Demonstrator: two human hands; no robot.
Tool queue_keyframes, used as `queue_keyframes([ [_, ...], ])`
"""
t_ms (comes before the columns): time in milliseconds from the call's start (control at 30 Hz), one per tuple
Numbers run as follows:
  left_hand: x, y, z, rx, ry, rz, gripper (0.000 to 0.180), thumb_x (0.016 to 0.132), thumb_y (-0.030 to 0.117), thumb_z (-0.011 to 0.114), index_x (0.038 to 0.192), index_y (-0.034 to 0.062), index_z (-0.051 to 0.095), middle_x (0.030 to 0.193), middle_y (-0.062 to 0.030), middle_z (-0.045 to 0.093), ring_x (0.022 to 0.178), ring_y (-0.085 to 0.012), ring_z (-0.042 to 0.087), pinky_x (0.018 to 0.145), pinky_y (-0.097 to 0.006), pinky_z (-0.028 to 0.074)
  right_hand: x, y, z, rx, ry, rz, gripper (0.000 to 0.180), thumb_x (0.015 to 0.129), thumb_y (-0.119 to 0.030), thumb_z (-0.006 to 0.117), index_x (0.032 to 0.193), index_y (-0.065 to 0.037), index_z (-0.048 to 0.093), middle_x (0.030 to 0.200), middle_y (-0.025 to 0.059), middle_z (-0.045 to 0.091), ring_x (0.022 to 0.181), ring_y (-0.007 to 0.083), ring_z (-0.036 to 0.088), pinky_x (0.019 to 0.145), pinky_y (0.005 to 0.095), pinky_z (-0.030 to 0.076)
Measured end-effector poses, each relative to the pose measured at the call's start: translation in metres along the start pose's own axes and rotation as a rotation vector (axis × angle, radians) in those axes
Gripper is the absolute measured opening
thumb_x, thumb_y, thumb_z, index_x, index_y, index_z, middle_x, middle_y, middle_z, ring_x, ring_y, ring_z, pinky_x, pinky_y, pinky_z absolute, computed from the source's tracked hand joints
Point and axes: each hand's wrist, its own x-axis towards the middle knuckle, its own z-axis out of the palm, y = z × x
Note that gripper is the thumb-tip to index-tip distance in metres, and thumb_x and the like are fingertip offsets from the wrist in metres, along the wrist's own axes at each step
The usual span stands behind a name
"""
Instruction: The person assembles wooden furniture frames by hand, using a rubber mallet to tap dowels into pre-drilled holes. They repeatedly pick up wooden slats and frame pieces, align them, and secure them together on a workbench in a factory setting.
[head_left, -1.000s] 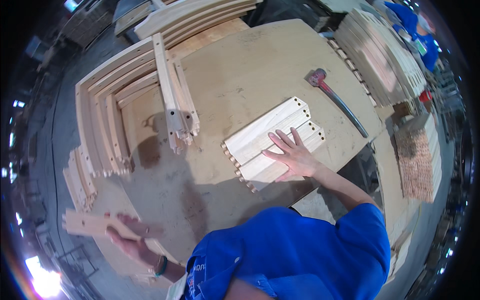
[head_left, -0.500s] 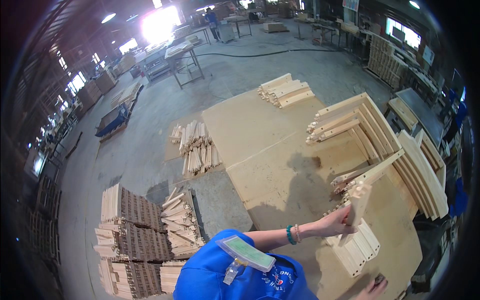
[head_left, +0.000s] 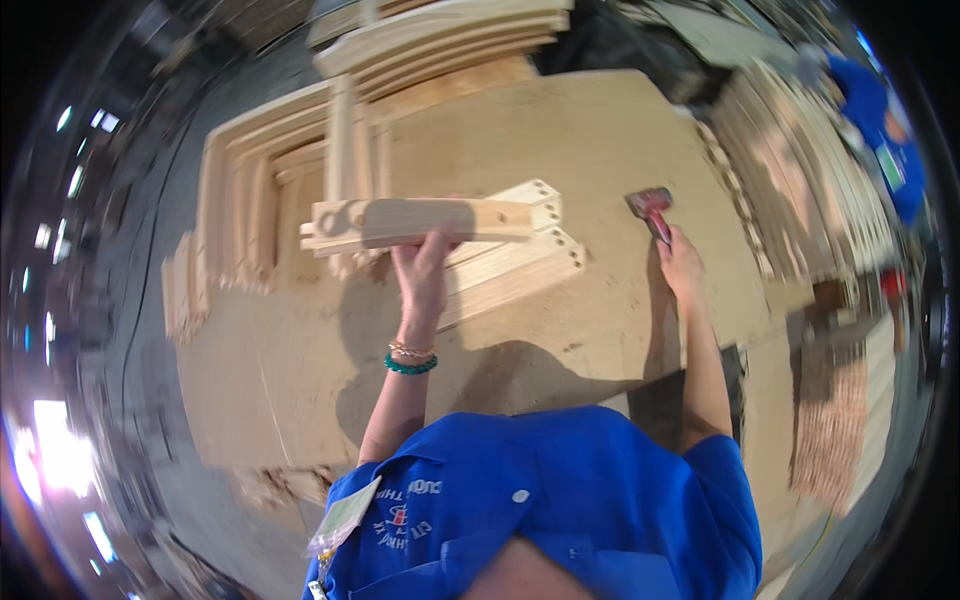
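The person's left hand (head_left: 424,270) is in the centre-left of the frame, and its fingers are closed on a pale wooden rail (head_left: 420,216), which lies nearly level across the picture, above the bench (head_left: 560,130). This rail has a round hole near its right end; whether it is one piece or two pieces together, one cannot tell. On the left wrist there is a green bead bracelet (head_left: 410,363). The right hand (head_left: 681,265), right of the centre, has its fingers wrapped around the handle of a red hammer (head_left: 652,202), whose head points to the upper side of the frame; whether this head touches the bench is not clear. Partly behind the rail, in the middle of the frame, flat boards (head_left: 520,272) lie on the bench, with dark holes at their right ends. Wooden frames (head_left: 216,200) stand in the upper left, while a tall stack of slats (head_left: 800,180) and another person (head_left: 885,130) in blue are in the upper right.
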Motion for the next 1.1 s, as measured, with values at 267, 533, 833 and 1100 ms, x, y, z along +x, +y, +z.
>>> queue_keyframes([
  [267, 0.057, -0.063, 0.032, 0.091, 0.022, -0.053, 0.044, 0.086, 0.019, 0.072, 0.119, -0.0017, 0.052, 0.111, -0.0091, 0.059, 0.098, -0.0145, 0.059, 0.083, -0.035, 0.053, -0.038, 0.0, -0.005, 0.047, 0.194, 0.13, 0.027, 0.091, -0.022, 0.057, 0.114, -0.009, 0.051, 0.099, 0.0146, 0.062, 0.088, 0.0359, 0.063, 0.073, 0.0473, 0.051],
  [533, 0.09, -0.099, 0.014, 0.15, 0.019, -0.196, 0.037, 0.087, 0.019, 0.07, 0.113, -0.0031, 0.055, 0.108, -0.0102, 0.06, 0.099, -0.0179, 0.061, 0.085, -0.033, 0.054, -0.036, -0.002, -0.002, 0.103, 0.199, 0.102, 0.028, 0.089, -0.019, 0.058, 0.114, -0.009, 0.051, 0.097, 0.0148, 0.061, 0.087, 0.0356, 0.063, 0.072, 0.0464, 0.051],
  [833, 0.081, -0.076, 0.049, 0.414, -0.021, -0.033, 0.03, 0.088, 0.017, 0.069, 0.109, 0.0005, 0.056, 0.101, -0.007, 0.062, 0.092, -0.0143, 0.061, 0.08, -0.028, 0.055, -0.036, 0.014, -0.003, 0.224, 0.168, 0.029, 0.033, 0.087, -0.014, 0.057, 0.118, -0.006, 0.05, 0.096, 0.0163, 0.059, 0.086, 0.0355, 0.062, 0.071, 0.0463, 0.051],
  [1100, 0.076, -0.078, 0.108, 0.998, 0.089, 0.264, 0.052, 0.077, 0.036, 0.078, 0.104, -0.0028, 0.057, 0.078, -0.0108, 0.062, 0.065, -0.0208, 0.051, 0.066, -0.037, 0.045, -0.03, 0.023, -0.011, 0.301, 0.086, 0.004, 0.035, 0.085, -0.011, 0.058, 0.119, -0.006, 0.049, 0.098, 0.016, 0.059, 0.088, 0.0351, 0.062, 0.071, 0.0468, 0.051],
])
